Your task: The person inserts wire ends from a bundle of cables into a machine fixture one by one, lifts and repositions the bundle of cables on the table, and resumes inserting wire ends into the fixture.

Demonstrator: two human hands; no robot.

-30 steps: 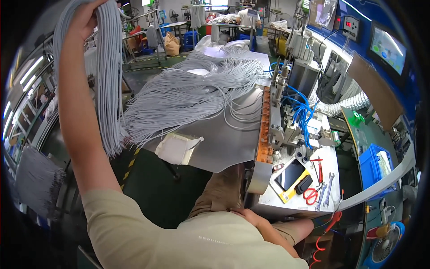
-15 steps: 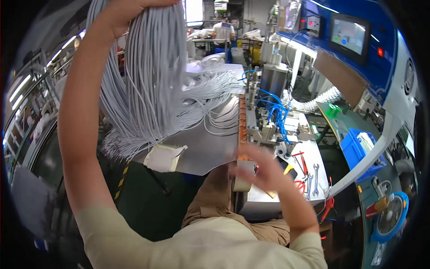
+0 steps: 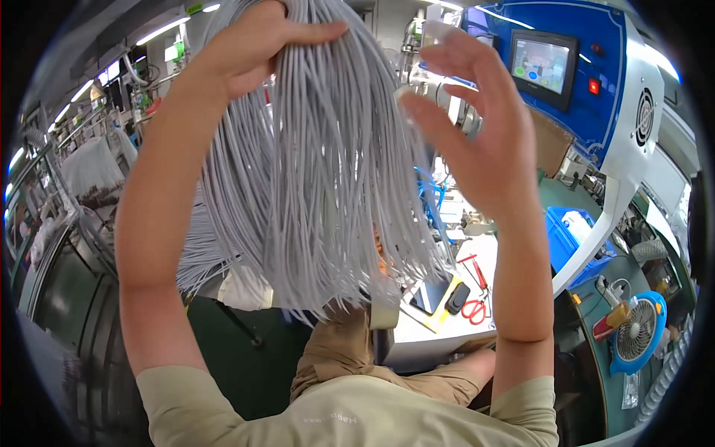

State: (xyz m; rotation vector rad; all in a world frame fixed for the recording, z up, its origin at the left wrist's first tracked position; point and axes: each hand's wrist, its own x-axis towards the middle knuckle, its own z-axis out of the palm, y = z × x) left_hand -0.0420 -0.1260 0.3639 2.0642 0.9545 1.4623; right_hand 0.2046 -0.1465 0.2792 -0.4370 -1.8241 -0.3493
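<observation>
A thick bundle of grey cables [image 3: 320, 156] hangs in front of me, its many loose ends fanned out at the bottom. My left hand [image 3: 257, 45] is raised and wrapped round the top of the bundle, with the thumb lying across its front. To the right of the bundle, my right hand [image 3: 477, 112] is lifted with its fingers spread and curved. A gap shows between its thumb and fingers, and nothing is in it. The hanging cables hide most of the bench behind them.
On the white bench top [image 3: 417, 333] lie red-handled scissors [image 3: 474, 311], a phone [image 3: 428, 296] and a black object [image 3: 457, 298]. A blue machine panel with a screen [image 3: 540, 67] stands at the right. Farther down are a blue crate [image 3: 570, 242] and a blue fan [image 3: 638, 331].
The left hand has carried the cable bundle rightward, in front of the bench. My right hand has risen from the bench edge to beside the bundle.
</observation>
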